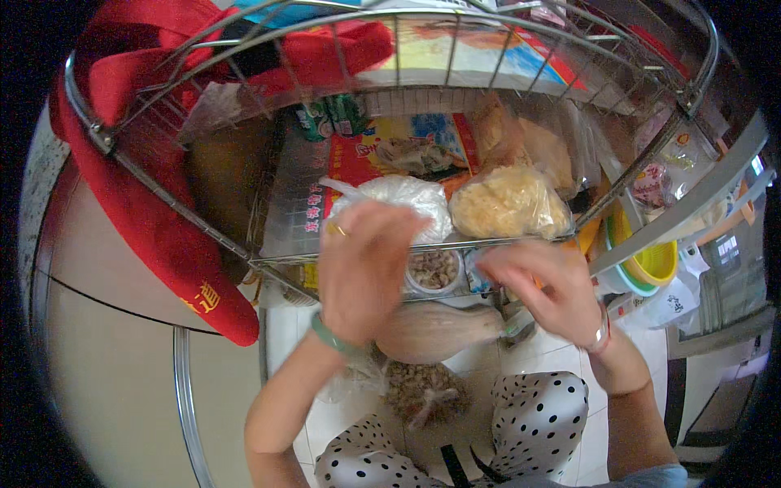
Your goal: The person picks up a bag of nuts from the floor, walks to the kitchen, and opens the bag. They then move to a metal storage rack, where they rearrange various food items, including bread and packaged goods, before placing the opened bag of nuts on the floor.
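My left hand, blurred by motion, is at the front rail of a wire rack; its fingers are too smeared to read. Just behind it, a white plastic bag rests on the shelf. My right hand is near the same rail, its thumb and fingers loosely curved and apart, with nothing visible between them. Beyond that hand sits a clear bag of pale yellow, crumpled-looking food. Between the hands, lower down, stands a round white tub of small brownish pieces. A long tan gourd lies below it.
Red cloth with yellow lettering hangs over the rack's left side. A red printed packet and green cans are deeper on the shelf. Yellow and green basins stand at the right. A bag of brown pieces sits between my knees.
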The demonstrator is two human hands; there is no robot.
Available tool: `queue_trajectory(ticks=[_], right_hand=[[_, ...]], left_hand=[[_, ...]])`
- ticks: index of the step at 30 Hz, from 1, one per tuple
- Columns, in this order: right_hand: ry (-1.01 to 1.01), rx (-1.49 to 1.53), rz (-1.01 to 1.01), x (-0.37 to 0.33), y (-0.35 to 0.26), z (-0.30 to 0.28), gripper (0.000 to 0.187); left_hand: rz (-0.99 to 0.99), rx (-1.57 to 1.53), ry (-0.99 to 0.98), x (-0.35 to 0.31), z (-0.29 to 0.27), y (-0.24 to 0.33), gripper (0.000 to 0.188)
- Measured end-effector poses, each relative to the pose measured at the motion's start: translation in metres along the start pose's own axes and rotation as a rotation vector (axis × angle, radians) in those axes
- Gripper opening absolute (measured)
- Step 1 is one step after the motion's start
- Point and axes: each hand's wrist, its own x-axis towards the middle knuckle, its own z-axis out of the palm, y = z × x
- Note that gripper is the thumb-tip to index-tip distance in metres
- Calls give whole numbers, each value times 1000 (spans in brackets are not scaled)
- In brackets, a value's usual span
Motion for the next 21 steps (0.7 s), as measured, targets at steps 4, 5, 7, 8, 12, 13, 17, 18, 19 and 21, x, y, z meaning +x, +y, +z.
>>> queue_trajectory(ticks=[4,5,7,8,12,13,17,18,19,21], right_hand=[[-40,-217,-184,108,26,28,19],[-132,-480,-169,130,54,41,31],[-374,-588,20,168,80,53,40],[-428,-558,137,177,70,60,45],[-444,-718,89,191,105,79,42],[-439,-669,45,192,119,81,46],[-429,-611,55,202,124,83,44],[-457,-649,110,210,122,83,44],[-485,-686,165,219,120,84,43],[-442,-657,182,228,111,89,40]], left_hand=[[-222,73,-204,17,-13,-37,36],[-279,51,-293,16,-9,-45,39],[-357,-25,-392,18,0,-53,46],[-382,-12,-408,16,0,-54,46],[-439,-61,-451,15,2,-56,42],[-465,-85,-462,14,4,-56,42],[-444,-127,-438,9,7,-65,39],[-456,-127,-443,9,6,-65,37],[-468,-126,-447,10,6,-64,34],[-471,-135,-394,6,7,-64,29]])
